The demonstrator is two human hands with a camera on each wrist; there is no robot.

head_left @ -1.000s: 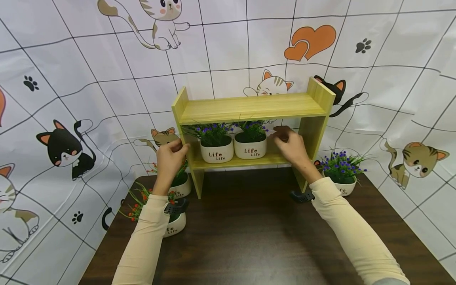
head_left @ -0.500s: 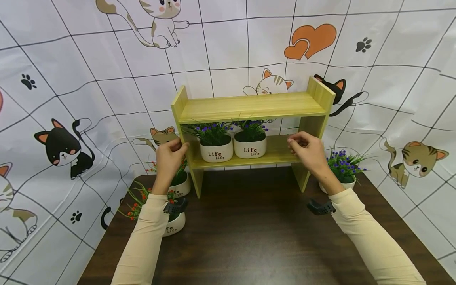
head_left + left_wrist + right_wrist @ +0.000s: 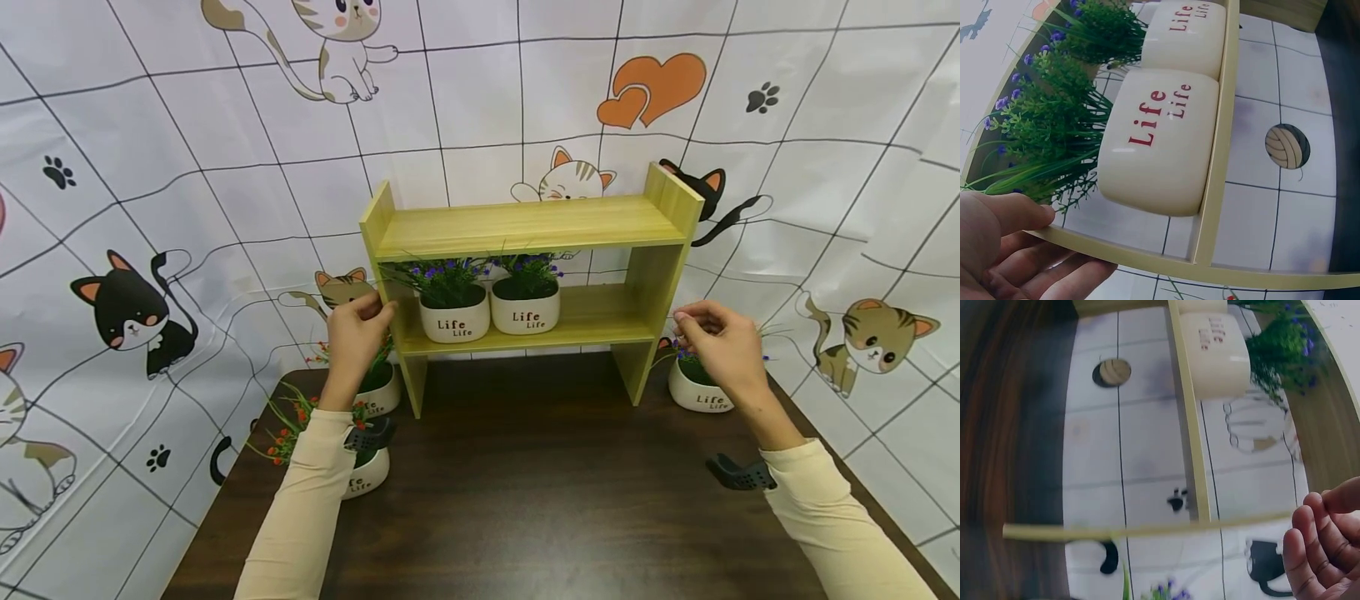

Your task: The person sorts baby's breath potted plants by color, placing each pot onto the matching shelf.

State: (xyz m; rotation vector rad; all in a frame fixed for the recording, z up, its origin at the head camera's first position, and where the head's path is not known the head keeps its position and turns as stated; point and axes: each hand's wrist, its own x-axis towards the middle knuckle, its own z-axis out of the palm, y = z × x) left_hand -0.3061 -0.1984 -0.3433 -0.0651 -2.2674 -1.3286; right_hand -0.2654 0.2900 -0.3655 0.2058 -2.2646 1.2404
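A light wooden shelf (image 3: pixel 525 225) stands at the back of the dark table. My left hand (image 3: pixel 356 337) grips the shelf's left side panel, thumb on the inner face and fingers outside, as the left wrist view shows. On the shelf's middle board sit two white "Life" flowerpots with purple flowers, the left flowerpot (image 3: pixel 454 323) beside the right flowerpot (image 3: pixel 526 315). Beyond the shelf's right side, my right hand (image 3: pixel 726 350) hovers with loosely bent fingers and nothing in them. It partly hides another purple-flowered flowerpot (image 3: pixel 697 394) on the table.
Left of the shelf, two orange-flowered pots stand on the table (image 3: pixel 525 500): a rear pot (image 3: pixel 381 396) and a front pot (image 3: pixel 369 477), both partly behind my left arm. A wall sheet (image 3: pixel 480 100) printed with cats rises close behind the shelf.
My right hand has moved right, from beside the right flowerpot on the shelf, past the right panel, to the flowerpot outside. My left hand stays on the left panel.
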